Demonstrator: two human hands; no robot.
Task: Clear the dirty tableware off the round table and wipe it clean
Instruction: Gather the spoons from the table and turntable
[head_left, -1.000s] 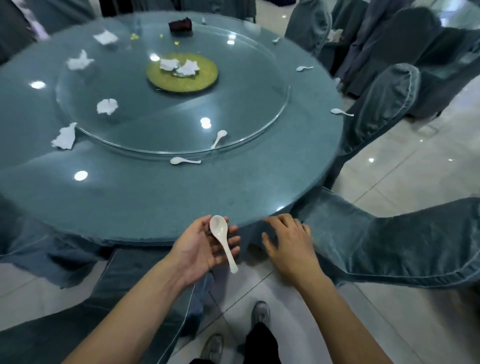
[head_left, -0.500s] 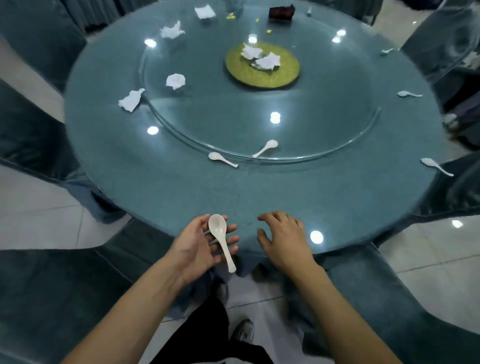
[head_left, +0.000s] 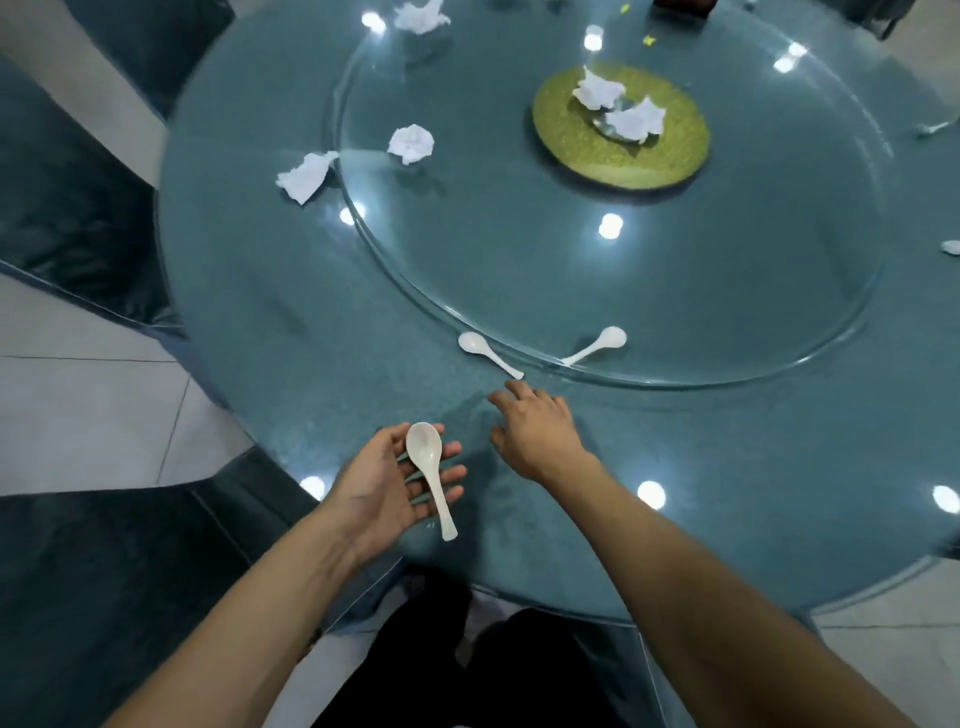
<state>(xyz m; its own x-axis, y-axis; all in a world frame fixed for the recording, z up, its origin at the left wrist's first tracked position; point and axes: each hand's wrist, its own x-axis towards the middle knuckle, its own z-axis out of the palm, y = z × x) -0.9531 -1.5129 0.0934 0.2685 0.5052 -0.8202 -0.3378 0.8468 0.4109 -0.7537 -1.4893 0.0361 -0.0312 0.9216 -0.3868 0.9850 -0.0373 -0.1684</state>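
The round table (head_left: 311, 364) has a teal cloth under glass and a glass turntable (head_left: 675, 291). A white soup spoon (head_left: 431, 473) lies across the straight fingers of my upturned left hand (head_left: 384, 488), over the table's near edge. My right hand (head_left: 540, 431) hovers palm down over the table with relaxed fingers and holds nothing. Its fingertips are just short of a second white spoon (head_left: 488, 356) lying on the cloth. A third spoon (head_left: 597, 345) rests on the turntable's rim.
Crumpled napkins lie at the left (head_left: 306, 176), on the turntable (head_left: 410, 144) and at the far edge (head_left: 421, 15). A green round mat (head_left: 571, 150) carries two more. Other spoons (head_left: 935, 127) (head_left: 951, 247) sit at the right. Covered chairs (head_left: 62, 182) (head_left: 104, 597) flank me.
I have stepped around and in closer to the table. My right hand went forward from the table edge toward the spoon on the cloth. The left hand kept its spoon.
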